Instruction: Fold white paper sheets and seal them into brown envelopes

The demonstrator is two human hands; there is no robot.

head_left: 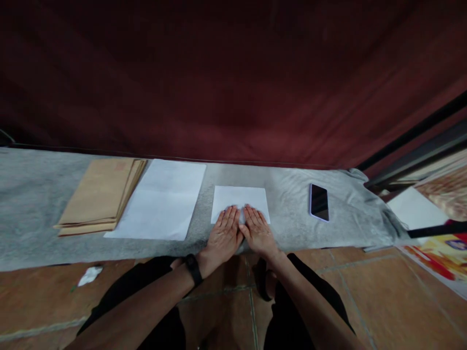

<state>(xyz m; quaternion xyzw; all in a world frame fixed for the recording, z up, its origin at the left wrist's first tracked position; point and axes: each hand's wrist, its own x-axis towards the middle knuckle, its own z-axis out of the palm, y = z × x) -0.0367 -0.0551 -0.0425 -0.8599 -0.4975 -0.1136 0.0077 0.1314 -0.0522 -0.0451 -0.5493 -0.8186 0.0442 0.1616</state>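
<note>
Left hand [224, 236] and right hand [258, 233] lie flat, grip open, fingers extended, grasping nothing. Palms apparently keep the small white paper [239, 194] flat mid-bench [288, 204]. Larger sheet [164, 199] and brown envelopes [98, 189] sit leftward, likely for reach. Paper's near edge hidden; folding unclear. Printed item [443, 260], right, is cut off.

One left hand [224, 232] and one right hand [260, 236] make two hands in all, with one small white paper [239, 194] and one larger white paper [160, 199]. One pile of brown envelopes [97, 192] holds at least two, the exact number hidden. I count one phone [320, 203], one black wristband [194, 270] and one white scrap [90, 275].
</note>
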